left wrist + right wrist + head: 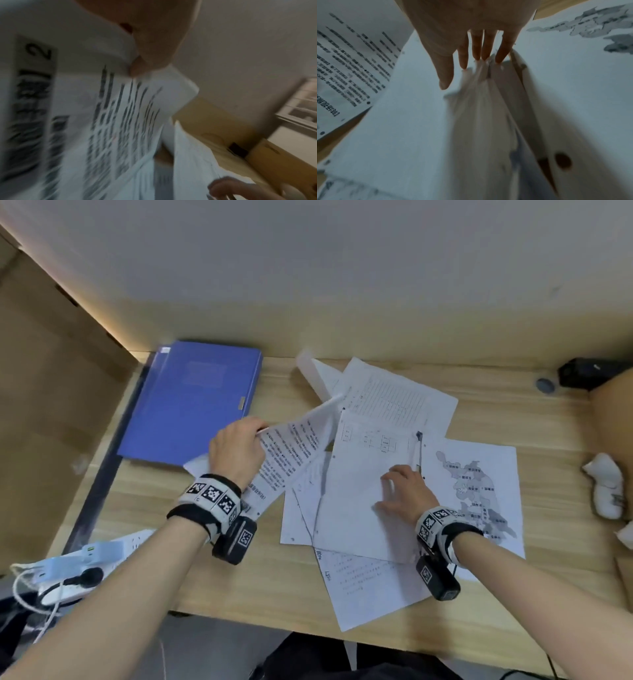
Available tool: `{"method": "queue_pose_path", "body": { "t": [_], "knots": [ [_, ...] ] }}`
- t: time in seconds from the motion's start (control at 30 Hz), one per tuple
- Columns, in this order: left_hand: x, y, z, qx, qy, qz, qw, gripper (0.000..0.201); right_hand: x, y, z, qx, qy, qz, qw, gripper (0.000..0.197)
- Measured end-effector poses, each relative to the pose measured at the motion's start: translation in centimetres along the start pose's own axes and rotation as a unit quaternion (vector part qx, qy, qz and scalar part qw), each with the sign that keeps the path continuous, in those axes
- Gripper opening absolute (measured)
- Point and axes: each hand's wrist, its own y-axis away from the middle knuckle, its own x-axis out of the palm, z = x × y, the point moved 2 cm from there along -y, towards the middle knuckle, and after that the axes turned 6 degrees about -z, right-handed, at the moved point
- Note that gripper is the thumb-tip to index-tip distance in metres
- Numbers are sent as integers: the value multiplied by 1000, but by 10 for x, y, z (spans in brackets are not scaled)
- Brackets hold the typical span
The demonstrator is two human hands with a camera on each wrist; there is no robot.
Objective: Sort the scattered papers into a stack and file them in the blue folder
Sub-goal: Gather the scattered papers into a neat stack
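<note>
Desk (239, 587), wooden — the blue folder (191, 402) lay closed at its back left, against the side panel.

My left hand (236, 453) gripped a printed sheet (291, 450) by its edge, fingers curled round it, the sheet lifted off the desk and curling just beside the folder's near corner. The left wrist view showed the same page (120, 121) blurred, pinched under my thumb.

My right hand (406, 494) lay flat with its fingers (476, 44) straight, pressing on a mostly blank sheet (356, 491) at the middle of the scattered papers; it grasped nothing.

Other loose papers: a table sheet (397, 398) toward the back, a map sheet (479, 484) partly under my right wrist, a text page (366, 587) nearest me — all overlapping.

A power strip (78, 570) sat at the desk's front left corner.
</note>
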Motion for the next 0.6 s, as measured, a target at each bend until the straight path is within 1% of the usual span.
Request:
{"method": "queue_pose_path", "body": {
  "t": [0.07,0.13,0.2,0.27,0.37,0.4,0.43,0.47,0.5,0.53,0.57,0.6],
  "knots": [
    [-8,-24,-21,64,-81,70,992,23,-15,-2,1,5,-40,-8,999,81],
    [-14,-39,-48,112,-162,129,972,12,-35,-2,4,2,-101,-70,992,87],
    [-22,-44,-76,146,-215,167,951,8,-53,2,11,-26,-138,-140,980,92],
    [-26,-42,-88,179,-256,172,934,10,-63,6,31,-80,-140,-165,973,97],
    [-38,-44,-105,211,-291,166,918,13,-79,-1,69,-158,-99,-156,970,103],
    [-36,-42,-115,232,-290,157,915,15,-84,0,74,-172,-89,-166,967,102],
    [-48,-57,-163,267,-301,141,904,17,-122,-3,63,-173,-92,-196,961,99],
    [-50,-53,-170,290,-310,152,893,17,-120,-4,68,-167,-95,-178,965,92],
    [-52,-52,-179,309,-312,160,884,13,-121,-7,74,-157,-110,-158,969,79],
    [-45,-51,-185,342,-302,160,875,11,-118,-8,77,-145,-116,-153,971,56],
    [-35,-51,-185,357,-302,151,871,13,-115,-8,77,-131,-117,-161,971,30],
    [-29,-50,-185,380,-284,125,871,18,-113,-7,76,-120,-110,-184,969,15]
  ]
}}
